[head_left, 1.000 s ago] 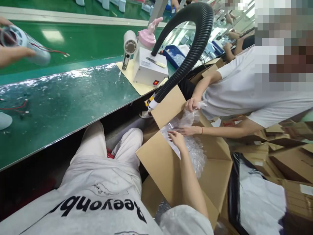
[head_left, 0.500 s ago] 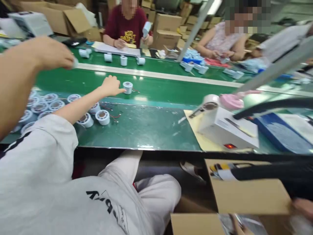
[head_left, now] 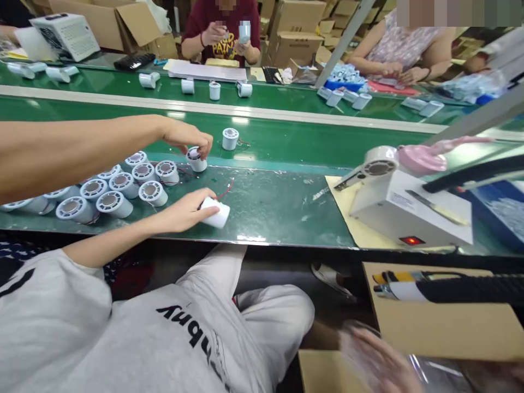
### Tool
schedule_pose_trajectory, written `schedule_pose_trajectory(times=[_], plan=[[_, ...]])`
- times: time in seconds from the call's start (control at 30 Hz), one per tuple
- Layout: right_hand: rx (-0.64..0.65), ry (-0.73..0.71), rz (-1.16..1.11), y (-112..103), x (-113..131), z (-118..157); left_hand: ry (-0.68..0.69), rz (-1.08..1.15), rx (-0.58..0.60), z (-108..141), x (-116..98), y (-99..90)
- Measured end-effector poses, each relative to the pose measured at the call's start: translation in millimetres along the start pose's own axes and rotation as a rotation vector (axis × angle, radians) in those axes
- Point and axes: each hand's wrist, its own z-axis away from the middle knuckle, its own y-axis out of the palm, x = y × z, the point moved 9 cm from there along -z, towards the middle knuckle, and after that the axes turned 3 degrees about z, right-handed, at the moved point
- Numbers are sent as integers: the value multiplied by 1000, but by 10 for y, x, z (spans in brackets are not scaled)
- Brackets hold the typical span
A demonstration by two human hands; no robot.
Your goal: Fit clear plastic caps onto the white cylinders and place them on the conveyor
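Observation:
My left hand [head_left: 184, 212], reaching in from the left out of a light sleeve, is closed round a pale blue-white cylinder [head_left: 216, 213] held just above the green table's near part. A red wire trails behind the cylinder. Just beyond, another person's hand [head_left: 188, 136] touches a cylinder [head_left: 197, 161] standing at the table's far edge. Rows of similar cylinders [head_left: 93, 189] with round metal centres stand to the left. One more cylinder [head_left: 230, 140] stands on the green conveyor [head_left: 286, 136]. I cannot see my right hand.
On the right stand a white box [head_left: 413, 210] with a red light, a pink object [head_left: 423, 159] and a blue tray [head_left: 499, 213]. Another person's blurred hand [head_left: 385, 360] holds clear plastic near cardboard [head_left: 446, 327] at lower right. People work across the conveyor.
My left hand has drawn back from the conveyor cylinder and taken hold of another cylinder. The other person's hand has moved right and down, to a cylinder at the table's far edge.

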Motion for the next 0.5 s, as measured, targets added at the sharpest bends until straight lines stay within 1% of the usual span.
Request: schedule_pose_trajectory(times=[0.03, 0.07, 0.1, 0.13, 0.17, 0.2, 0.23, 0.27, 0.3, 0.33, 0.37, 0.4, 0.43, 0.47, 0.5], plan=[[-27, -58, 21, 41, 201, 23, -51, 275, 118, 13, -1, 284], [-46, -145, 91, 120, 447, 8, -128, 519, 266, 47, -21, 611], [-103, -234, 194, 190, 698, -39, -216, 706, 421, 104, -65, 937], [-144, -312, 290, 284, 926, -112, -294, 820, 561, 172, -124, 1226], [-204, -378, 371, 354, 1117, -197, -344, 863, 676, 233, -188, 1458], [-240, -388, 453, 419, 1225, -301, -357, 848, 760, 275, -249, 1629], [-259, -365, 531, 465, 1270, -405, -328, 790, 810, 288, -307, 1740], [-257, -330, 585, 492, 1267, -492, -254, 703, 832, 276, -373, 1796], [-226, -286, 613, 508, 1224, -557, -141, 601, 822, 243, -451, 1803], [-179, -247, 604, 517, 1162, -594, -7, 496, 780, 200, -538, 1768], [-120, -216, 555, 522, 1096, -605, 125, 397, 712, 161, -625, 1704], [-58, -190, 469, 528, 1036, -596, 236, 314, 633, 132, -699, 1629], [-4, -163, 361, 530, 985, -576, 315, 255, 555, 114, -751, 1557], [34, -132, 241, 528, 945, -552, 360, 221, 494, 106, -776, 1503], [55, -99, 121, 522, 918, -530, 376, 213, 449, 100, -776, 1470]])
